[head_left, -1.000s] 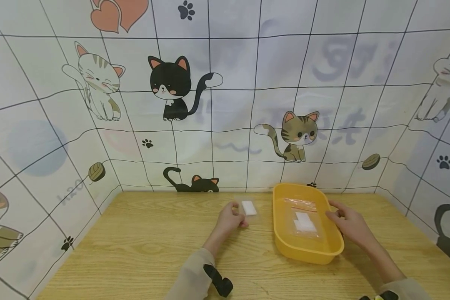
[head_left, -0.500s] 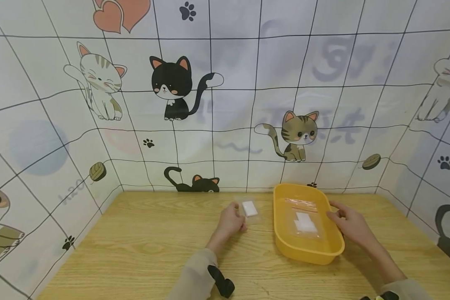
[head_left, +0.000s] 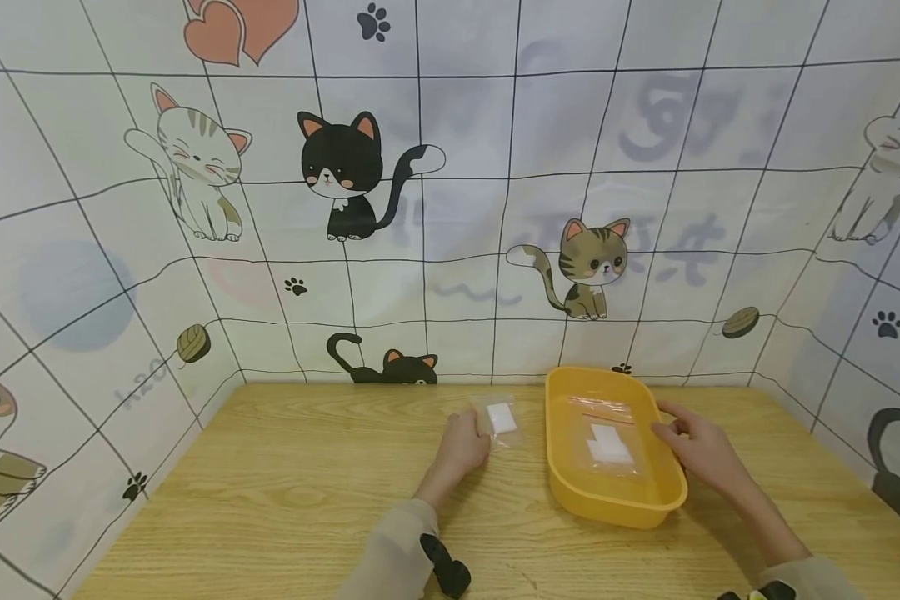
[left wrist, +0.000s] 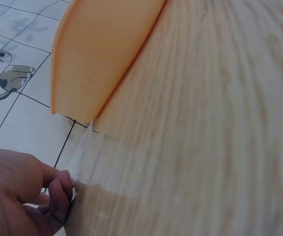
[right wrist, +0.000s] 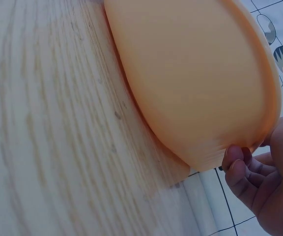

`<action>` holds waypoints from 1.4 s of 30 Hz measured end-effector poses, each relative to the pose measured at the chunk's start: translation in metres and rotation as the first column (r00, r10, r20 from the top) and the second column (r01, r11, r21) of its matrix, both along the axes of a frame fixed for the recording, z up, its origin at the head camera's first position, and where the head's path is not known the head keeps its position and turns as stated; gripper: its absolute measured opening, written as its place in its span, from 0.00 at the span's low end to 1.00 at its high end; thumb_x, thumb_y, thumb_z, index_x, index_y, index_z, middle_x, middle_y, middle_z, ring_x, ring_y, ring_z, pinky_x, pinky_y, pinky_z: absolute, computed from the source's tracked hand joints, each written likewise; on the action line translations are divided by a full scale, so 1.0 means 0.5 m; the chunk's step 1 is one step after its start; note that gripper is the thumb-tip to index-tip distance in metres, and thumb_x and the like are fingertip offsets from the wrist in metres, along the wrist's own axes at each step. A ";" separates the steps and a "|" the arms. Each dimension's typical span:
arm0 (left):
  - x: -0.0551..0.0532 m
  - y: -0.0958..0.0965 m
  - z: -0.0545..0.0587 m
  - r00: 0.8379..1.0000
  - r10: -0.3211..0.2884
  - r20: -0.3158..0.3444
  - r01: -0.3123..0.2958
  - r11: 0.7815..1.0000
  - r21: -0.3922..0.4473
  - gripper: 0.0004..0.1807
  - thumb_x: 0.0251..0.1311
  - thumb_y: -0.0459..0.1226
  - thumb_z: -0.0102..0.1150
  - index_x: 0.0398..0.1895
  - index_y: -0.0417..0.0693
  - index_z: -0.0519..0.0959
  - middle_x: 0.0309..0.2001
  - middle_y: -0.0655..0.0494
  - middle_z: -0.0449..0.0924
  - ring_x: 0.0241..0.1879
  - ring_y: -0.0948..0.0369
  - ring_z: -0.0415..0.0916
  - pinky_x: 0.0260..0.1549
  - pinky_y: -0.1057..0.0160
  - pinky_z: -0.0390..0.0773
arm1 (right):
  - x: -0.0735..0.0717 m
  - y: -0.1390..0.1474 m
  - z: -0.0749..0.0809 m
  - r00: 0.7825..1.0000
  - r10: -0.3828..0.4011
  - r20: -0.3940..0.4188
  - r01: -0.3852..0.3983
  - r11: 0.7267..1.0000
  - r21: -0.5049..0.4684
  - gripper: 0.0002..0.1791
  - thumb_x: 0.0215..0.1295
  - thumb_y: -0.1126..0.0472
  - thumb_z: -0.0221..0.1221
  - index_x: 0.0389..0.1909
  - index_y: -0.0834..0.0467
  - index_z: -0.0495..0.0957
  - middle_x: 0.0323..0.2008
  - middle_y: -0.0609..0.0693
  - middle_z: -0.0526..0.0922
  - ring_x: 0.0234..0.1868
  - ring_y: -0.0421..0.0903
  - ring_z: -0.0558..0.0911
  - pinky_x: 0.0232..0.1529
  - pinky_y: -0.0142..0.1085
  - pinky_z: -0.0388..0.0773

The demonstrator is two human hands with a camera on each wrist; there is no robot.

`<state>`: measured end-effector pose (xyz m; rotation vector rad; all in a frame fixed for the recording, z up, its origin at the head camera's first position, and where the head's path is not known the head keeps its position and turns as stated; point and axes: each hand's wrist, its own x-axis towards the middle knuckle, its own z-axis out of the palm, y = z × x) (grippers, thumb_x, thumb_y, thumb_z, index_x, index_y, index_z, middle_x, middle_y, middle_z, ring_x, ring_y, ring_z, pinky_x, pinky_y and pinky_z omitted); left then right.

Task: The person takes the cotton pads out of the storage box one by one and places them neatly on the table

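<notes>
My left hand (head_left: 462, 443) pinches the left edge of a small clear plastic bag (head_left: 512, 437) with a white rectangular piece (head_left: 502, 418) in it. In the left wrist view the bag (left wrist: 84, 142) stands up on edge from the fingers, close over the table. A yellow plastic basin (head_left: 617, 515) lies to the right of the bag. By its right rim, my right hand (head_left: 696, 442) grips the basin, thumb at the rim and curled fingers against the outer wall, as the right wrist view shows. Inside the basin lies a clear zip bag (head_left: 607, 410) with white rectangular pieces (head_left: 609, 446).
The light wooden table (head_left: 285, 483) runs back to a white wall cloth (head_left: 465, 217) printed with cats and grid lines. The basin's far end is near that cloth. Black straps (head_left: 446, 568) sit on the sleeves.
My left hand has moved slightly to the right and turned, and the small bag has shifted a little right with it. The right hand and the basin have stayed in place.
</notes>
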<state>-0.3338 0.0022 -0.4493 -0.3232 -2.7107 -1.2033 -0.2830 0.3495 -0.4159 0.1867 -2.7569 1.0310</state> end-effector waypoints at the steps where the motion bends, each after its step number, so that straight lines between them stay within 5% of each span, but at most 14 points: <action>1: 0.000 0.000 0.001 1.000 0.000 0.000 0.000 1.000 -0.006 0.11 0.55 0.24 0.59 0.41 0.26 0.78 0.34 0.40 0.74 0.38 0.49 0.70 0.38 0.50 0.77 | 0.000 0.000 0.000 1.000 -0.001 0.002 0.001 1.000 0.000 0.33 0.77 0.52 0.53 0.69 0.74 0.62 0.32 0.54 0.77 0.23 0.41 0.73 0.22 0.32 0.73; 9: -0.002 -0.005 0.011 0.999 0.004 0.043 0.001 0.992 -0.126 0.11 0.62 0.30 0.60 0.45 0.30 0.79 0.35 0.44 0.75 0.37 0.52 0.71 0.36 0.51 0.77 | -0.005 0.000 -0.003 1.000 0.000 -0.002 0.000 1.000 -0.001 0.33 0.77 0.52 0.53 0.69 0.75 0.62 0.31 0.54 0.77 0.23 0.41 0.73 0.22 0.33 0.73; 13: -0.003 -0.009 0.017 0.997 -0.004 0.078 0.013 0.993 -0.119 0.07 0.65 0.33 0.60 0.38 0.35 0.77 0.32 0.47 0.72 0.34 0.54 0.69 0.32 0.54 0.74 | -0.005 0.000 -0.003 1.000 0.002 -0.002 -0.002 1.000 -0.007 0.33 0.77 0.52 0.53 0.69 0.74 0.62 0.31 0.54 0.77 0.23 0.42 0.73 0.21 0.33 0.73; 17: -0.003 -0.012 0.017 0.994 -0.007 0.106 0.012 0.999 -0.049 0.09 0.66 0.34 0.61 0.40 0.34 0.77 0.34 0.47 0.72 0.33 0.55 0.69 0.32 0.55 0.75 | -0.005 -0.001 -0.002 1.000 0.001 -0.003 -0.001 1.000 -0.004 0.33 0.77 0.52 0.53 0.69 0.74 0.62 0.31 0.54 0.77 0.23 0.42 0.73 0.22 0.33 0.73; 24: -0.008 -0.019 0.005 0.993 -0.017 0.119 0.001 0.991 0.135 0.29 0.65 0.33 0.63 0.65 0.25 0.68 0.37 0.45 0.77 0.31 0.57 0.72 0.30 0.60 0.76 | -0.007 -0.001 -0.004 1.000 -0.001 -0.003 0.001 1.000 -0.001 0.32 0.77 0.53 0.54 0.68 0.74 0.63 0.31 0.54 0.77 0.23 0.41 0.73 0.21 0.32 0.73; 32: -0.007 -0.033 0.007 0.995 -0.044 0.084 0.020 0.963 0.270 0.27 0.66 0.32 0.62 0.64 0.28 0.69 0.39 0.46 0.79 0.38 0.55 0.76 0.37 0.56 0.79 | -0.005 -0.001 -0.003 1.000 0.004 -0.004 -0.005 1.000 -0.012 0.32 0.77 0.54 0.53 0.69 0.75 0.62 0.31 0.54 0.77 0.22 0.41 0.73 0.21 0.33 0.73; 42: 0.002 -0.030 0.029 0.992 -0.094 0.079 0.051 0.900 0.433 0.24 0.68 0.31 0.59 0.64 0.32 0.69 0.41 0.47 0.78 0.37 0.52 0.81 0.31 0.63 0.81 | -0.003 0.001 -0.002 1.000 0.008 0.000 -0.008 1.000 -0.022 0.32 0.77 0.54 0.53 0.69 0.75 0.62 0.31 0.54 0.77 0.23 0.41 0.74 0.21 0.33 0.74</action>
